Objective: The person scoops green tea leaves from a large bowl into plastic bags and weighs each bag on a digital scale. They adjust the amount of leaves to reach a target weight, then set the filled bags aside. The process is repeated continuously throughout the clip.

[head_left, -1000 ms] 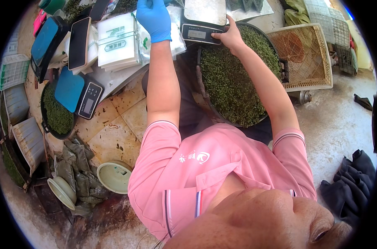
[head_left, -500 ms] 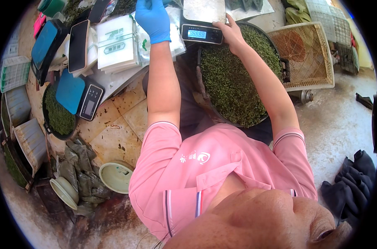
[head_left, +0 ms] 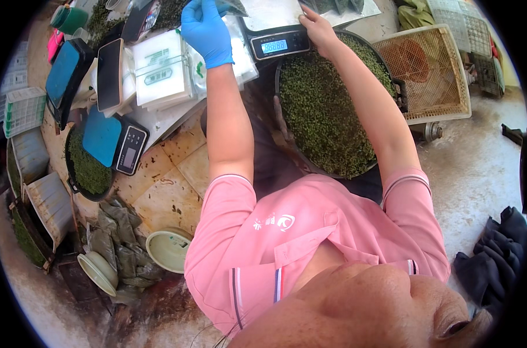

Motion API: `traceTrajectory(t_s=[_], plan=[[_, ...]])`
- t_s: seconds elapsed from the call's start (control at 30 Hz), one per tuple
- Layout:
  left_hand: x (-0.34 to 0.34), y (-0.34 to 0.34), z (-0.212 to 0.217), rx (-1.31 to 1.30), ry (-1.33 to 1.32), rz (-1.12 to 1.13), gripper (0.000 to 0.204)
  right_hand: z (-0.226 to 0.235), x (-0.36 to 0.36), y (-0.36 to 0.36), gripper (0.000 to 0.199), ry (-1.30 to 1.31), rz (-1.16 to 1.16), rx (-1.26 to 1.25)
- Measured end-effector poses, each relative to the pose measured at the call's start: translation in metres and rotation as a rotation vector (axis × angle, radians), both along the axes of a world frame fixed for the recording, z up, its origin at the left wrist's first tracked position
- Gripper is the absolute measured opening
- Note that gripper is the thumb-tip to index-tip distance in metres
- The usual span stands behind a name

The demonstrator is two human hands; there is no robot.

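My left hand, in a blue glove, is closed at the top edge, its fingertips partly cut off. Beside its fingers shows a clear plastic bag with dark green contents, seemingly in its pinch. My bare right hand has thumb and finger drawn together at the right edge of a lit digital scale. What lies between them is too small to make out. Below the scale stands a large round black pan full of small green grains. Filled clear bags lie beyond my right hand.
Stacked printed white bags and a phone lie on the table at left. Near them are a blue-topped scale and another blue device. A woven plastic basket stands right of the pan; pale bowls sit lower left.
My left hand has shifted slightly left and down. My right hand has moved up along the scale's edge, its finger now bent toward the thumb. The whole view has shifted slightly.
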State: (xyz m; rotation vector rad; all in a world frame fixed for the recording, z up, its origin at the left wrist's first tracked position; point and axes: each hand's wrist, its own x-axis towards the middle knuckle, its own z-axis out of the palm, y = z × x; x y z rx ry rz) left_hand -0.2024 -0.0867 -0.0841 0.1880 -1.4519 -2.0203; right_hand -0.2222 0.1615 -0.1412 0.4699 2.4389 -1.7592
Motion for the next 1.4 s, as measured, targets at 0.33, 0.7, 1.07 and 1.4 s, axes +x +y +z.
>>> traceTrajectory(t_s=[0.33, 0.7, 1.07, 1.4], plan=[[0.0, -0.011, 0.0, -0.001, 0.036, 0.046, 0.017, 0.013, -0.007, -0.018, 0.042, -0.074, 0.124, 0.086], [0.009, -0.02, 0.013, 0.001, 0.093, 0.139, 0.017, 0.057, 0.043, -0.073, 0.06, 0.67, 0.386, 0.753], [0.01, -0.019, 0.014, 0.011, 0.082, 0.124, 0.015, 0.037, 0.024, -0.099, 0.057, 0.547, 0.518, 0.885], [0.011, -0.022, 0.016, 0.04, 0.089, 0.126, 0.015, 0.045, 0.041, -0.106, 0.041, 0.934, 0.344, 0.887]])
